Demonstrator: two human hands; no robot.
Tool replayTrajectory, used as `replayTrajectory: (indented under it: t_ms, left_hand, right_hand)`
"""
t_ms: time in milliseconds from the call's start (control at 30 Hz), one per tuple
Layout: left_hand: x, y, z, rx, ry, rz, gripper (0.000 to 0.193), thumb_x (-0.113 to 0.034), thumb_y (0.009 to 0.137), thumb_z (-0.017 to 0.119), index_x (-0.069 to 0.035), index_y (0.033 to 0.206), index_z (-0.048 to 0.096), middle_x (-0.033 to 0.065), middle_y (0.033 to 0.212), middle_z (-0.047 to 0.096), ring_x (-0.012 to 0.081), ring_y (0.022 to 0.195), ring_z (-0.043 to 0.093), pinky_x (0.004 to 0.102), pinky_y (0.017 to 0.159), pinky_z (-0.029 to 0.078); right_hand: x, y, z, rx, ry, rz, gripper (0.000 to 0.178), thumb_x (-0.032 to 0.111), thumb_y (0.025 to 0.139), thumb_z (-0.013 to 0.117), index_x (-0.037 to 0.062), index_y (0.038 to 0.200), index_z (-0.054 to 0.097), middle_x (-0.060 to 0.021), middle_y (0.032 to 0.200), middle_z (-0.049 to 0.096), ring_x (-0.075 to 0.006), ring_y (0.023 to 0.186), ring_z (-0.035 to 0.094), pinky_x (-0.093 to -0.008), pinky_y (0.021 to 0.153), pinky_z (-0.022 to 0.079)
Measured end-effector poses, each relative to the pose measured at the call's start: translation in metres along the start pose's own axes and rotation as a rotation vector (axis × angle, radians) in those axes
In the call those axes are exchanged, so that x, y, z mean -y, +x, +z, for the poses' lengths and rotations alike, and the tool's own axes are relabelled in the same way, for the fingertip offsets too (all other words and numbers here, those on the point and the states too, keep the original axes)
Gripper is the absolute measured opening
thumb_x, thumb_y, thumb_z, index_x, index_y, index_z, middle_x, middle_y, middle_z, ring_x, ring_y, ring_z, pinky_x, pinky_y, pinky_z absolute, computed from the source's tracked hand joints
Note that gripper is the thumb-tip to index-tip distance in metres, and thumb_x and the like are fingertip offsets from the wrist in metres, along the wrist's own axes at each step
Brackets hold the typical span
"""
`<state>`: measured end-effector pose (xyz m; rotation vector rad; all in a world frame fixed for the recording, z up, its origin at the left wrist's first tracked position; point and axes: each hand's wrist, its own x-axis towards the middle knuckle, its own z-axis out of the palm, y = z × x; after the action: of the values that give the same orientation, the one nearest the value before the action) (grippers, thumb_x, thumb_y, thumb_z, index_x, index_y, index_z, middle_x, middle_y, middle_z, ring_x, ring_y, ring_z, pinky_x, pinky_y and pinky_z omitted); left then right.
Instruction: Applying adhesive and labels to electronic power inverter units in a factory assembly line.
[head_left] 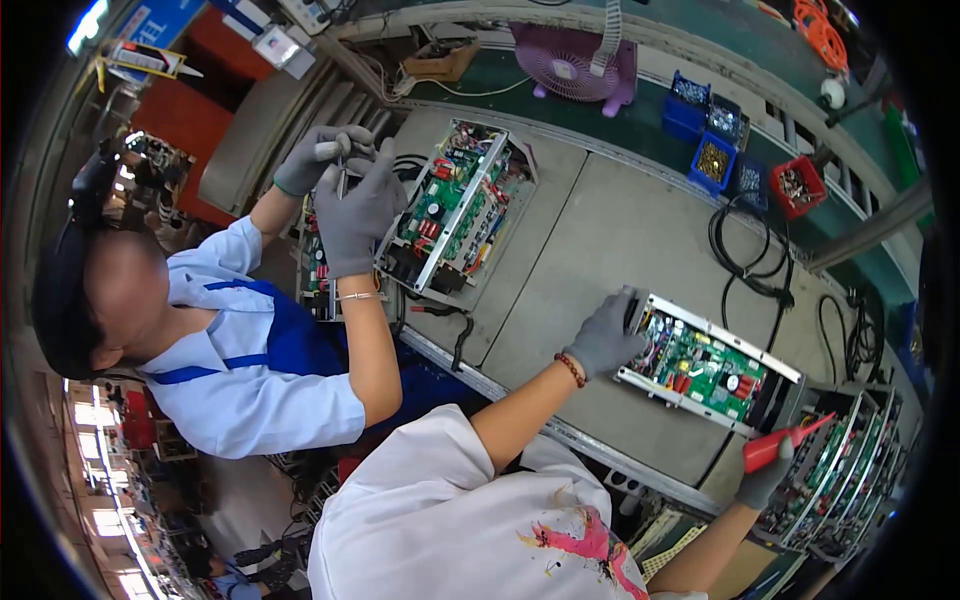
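Note:
My left hand (607, 337), in a grey glove, grips the left end of a metal-framed circuit board unit (708, 368) lying on the bench. Its green board carries red and white components, with wires bunched near my fingers. My right hand (766, 478), gloved too, is closed around a red squeeze bottle (768, 452) with a long pointed nozzle. The bottle is beyond the unit's right end, its tip towards several upright framed circuit boards (838, 455) at the right.
At the left, a co-worker's gloved hands (358, 215) hold a thin tool beside another circuit unit (450, 205). Black cables (745, 255) lie behind my unit. Blue screw bins (712, 160), a red bin (797, 187) and a purple fan (575, 65) stand along the back.

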<state>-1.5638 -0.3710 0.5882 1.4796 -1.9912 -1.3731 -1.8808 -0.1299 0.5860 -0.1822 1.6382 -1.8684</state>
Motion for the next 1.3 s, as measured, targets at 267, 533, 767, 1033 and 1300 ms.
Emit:
replayTrajectory:
  t_ms: [267,533,767,1033,1300]
  left_hand:
    - [0.012,0.01,0.012,-0.141,-0.094,0.1,0.082,-0.022,0.069,0.065,0.006,0.138,0.03,0.0259,0.139,0.038,0.0409,0.128,0.038,0.043,0.108,0.034]
    - [0.014,0.011,0.017,-0.176,-0.134,0.173,0.087,-0.024,0.066,0.072,0.005,0.137,0.031,0.0261,0.137,0.039,0.0425,0.128,0.038,0.0453,0.108,0.032]
    - [0.036,0.057,-0.036,0.024,-0.608,-0.023,0.051,-0.022,0.076,0.071,0.003,0.118,0.056,0.0169,0.109,0.06,0.0232,0.103,0.059,0.0339,0.092,0.046]
    - [0.034,0.284,-0.113,-0.728,-0.714,0.135,0.027,-0.022,0.081,0.07,-0.001,0.096,0.062,0.0057,0.082,0.064,0.0138,0.077,0.06,0.0291,0.072,0.049]
    - [-0.184,0.198,-0.215,-0.194,0.194,0.134,0.038,-0.038,0.077,0.07,-0.003,0.087,0.056,0.0064,0.076,0.064,0.0174,0.08,0.063,0.0316,0.075,0.05]
  right_hand:
    - [0.013,-0.003,0.021,0.131,-0.237,-0.063,0.046,0.041,0.08,0.063,0.0039,0.105,0.05,-0.0069,0.085,0.053,-0.0207,0.07,0.058,-0.0325,0.06,0.05]
    - [0.015,-0.011,0.028,0.068,-0.209,-0.031,0.045,0.039,0.077,0.065,0.0047,0.102,0.051,-0.006,0.085,0.052,-0.0189,0.069,0.058,-0.0315,0.058,0.049]
    - [0.022,-0.021,0.041,0.091,-0.299,-0.064,0.042,0.042,0.075,0.065,0.0069,0.095,0.052,-0.0029,0.081,0.052,-0.0146,0.068,0.054,-0.0285,0.058,0.045]
    - [0.018,-0.02,0.04,0.029,-0.26,-0.081,0.048,0.037,0.071,0.068,0.0036,0.101,0.048,-0.0078,0.086,0.051,-0.0229,0.068,0.06,-0.0373,0.063,0.053]
    - [0.024,-0.031,0.047,0.0,-0.29,-0.038,0.056,0.039,0.069,0.067,0.0032,0.108,0.049,-0.0053,0.088,0.05,-0.0176,0.071,0.055,-0.0313,0.063,0.048]
